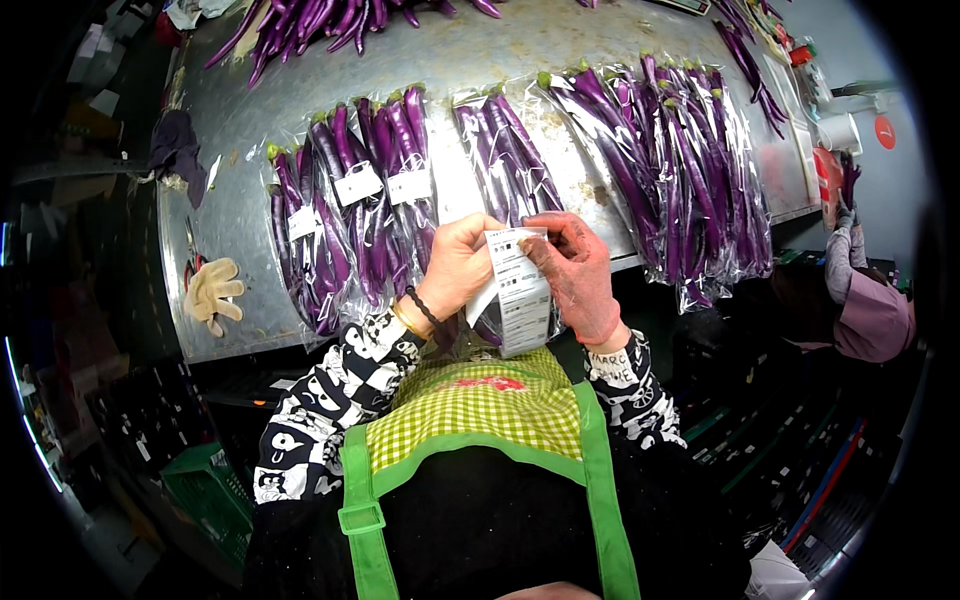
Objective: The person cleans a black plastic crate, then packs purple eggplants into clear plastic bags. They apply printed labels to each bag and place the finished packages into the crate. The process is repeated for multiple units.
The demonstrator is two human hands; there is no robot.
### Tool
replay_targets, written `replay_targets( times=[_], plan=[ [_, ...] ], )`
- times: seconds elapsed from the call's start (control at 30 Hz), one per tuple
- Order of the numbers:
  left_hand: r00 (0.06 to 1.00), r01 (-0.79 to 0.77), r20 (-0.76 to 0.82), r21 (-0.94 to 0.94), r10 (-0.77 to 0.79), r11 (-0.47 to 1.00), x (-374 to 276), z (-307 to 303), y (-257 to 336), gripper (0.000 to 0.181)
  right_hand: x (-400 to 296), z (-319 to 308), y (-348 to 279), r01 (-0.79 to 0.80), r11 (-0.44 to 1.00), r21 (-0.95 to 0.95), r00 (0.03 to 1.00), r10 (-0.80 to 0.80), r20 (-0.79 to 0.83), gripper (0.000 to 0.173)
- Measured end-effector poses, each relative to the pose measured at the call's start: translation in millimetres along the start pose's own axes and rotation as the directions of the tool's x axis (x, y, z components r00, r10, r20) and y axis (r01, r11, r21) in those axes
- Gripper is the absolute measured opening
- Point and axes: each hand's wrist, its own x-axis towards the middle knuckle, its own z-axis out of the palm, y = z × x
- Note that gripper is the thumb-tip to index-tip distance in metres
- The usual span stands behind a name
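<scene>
Between my hands hangs a strip of printed white labels [523, 300] that bears writing. My bare left hand [459, 262] pinches its upper left edge. My right hand [574, 270], in a stained pink glove, grips the strip's top right with thumb and finger. Just beyond the hands lies a clear bag of long purple eggplants [504, 154], its lower part hidden by the strip and my hands. To the left, several bagged eggplants [352, 142] carry white labels [358, 184]. On the right lie more bagged eggplants [675, 172], where I see no labels.
Loose eggplants [322, 22] are heaped at the far edge of the metal table [225, 157]. A beige glove [215, 292] and scissors [193, 259] lie at its left. At right, a co-worker's hand [845, 216] is near a red bag [827, 184]. A green crate [206, 495] stands below left.
</scene>
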Motion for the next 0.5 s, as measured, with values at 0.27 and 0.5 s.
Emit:
replay_targets(
  times=[0.27, 0.5],
  plan=[
    [0.925, -0.111, 0.289, 0.828, -0.248, 0.550, -16.2, -35.9, 1.9, 0.022, 85.5, -43.9, 69.0, 0.089, 0.974, -0.210, 0.995, -0.079, 0.054, 0.015],
    [0.913, -0.377, 0.385, 0.674, 0.133, 0.636, 15.2, -7.1, 8.0, 0.017, 139.5, -31.9, 101.0, 0.022, 0.657, -0.754, 0.975, -0.182, -0.130, 0.024]
  ],
)
